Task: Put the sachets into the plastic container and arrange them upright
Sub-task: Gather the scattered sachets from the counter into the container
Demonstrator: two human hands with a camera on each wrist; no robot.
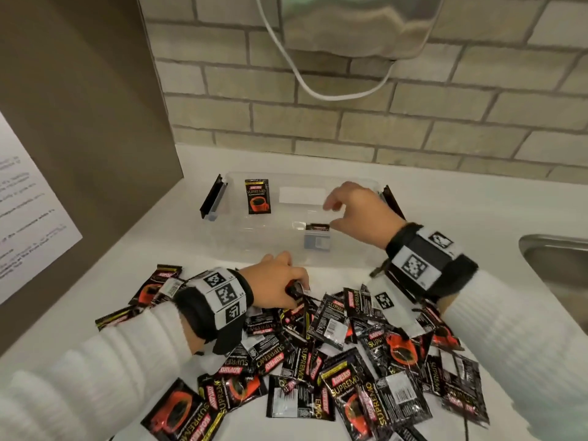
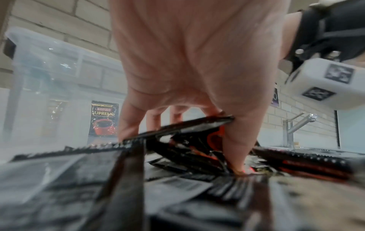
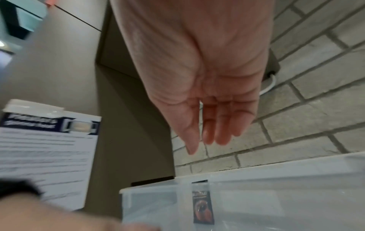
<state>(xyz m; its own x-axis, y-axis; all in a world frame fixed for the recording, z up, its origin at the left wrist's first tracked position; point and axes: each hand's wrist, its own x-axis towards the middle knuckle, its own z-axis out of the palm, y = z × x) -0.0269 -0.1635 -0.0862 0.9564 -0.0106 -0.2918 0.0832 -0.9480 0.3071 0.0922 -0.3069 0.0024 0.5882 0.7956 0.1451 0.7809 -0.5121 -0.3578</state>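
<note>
A clear plastic container [image 1: 356, 256] stands open on the white counter. One black sachet [image 1: 257, 196] stands upright against its far wall; a second sachet [image 1: 318, 238] stands at the near wall. My right hand [image 1: 342, 214] hovers just above that second sachet with relaxed fingers [image 3: 207, 125] and holds nothing. My left hand [image 1: 280, 281] reaches into the pile of sachets [image 1: 350, 361] in front of the container. It pinches one sachet [image 2: 177, 129] between thumb and fingers and lifts its edge. In the left wrist view the far sachet [image 2: 103, 118] shows through the container wall [image 2: 49, 70].
A steel sink [image 1: 560, 265] with a tap [image 2: 290, 129] lies to the right. A brown cabinet panel carrying a printed sheet [image 1: 28, 218] closes the left side. The brick wall [image 1: 381, 122], a white cable [image 1: 302, 78] and a metal appliance are behind. Black latches [image 1: 211, 197] flank the container.
</note>
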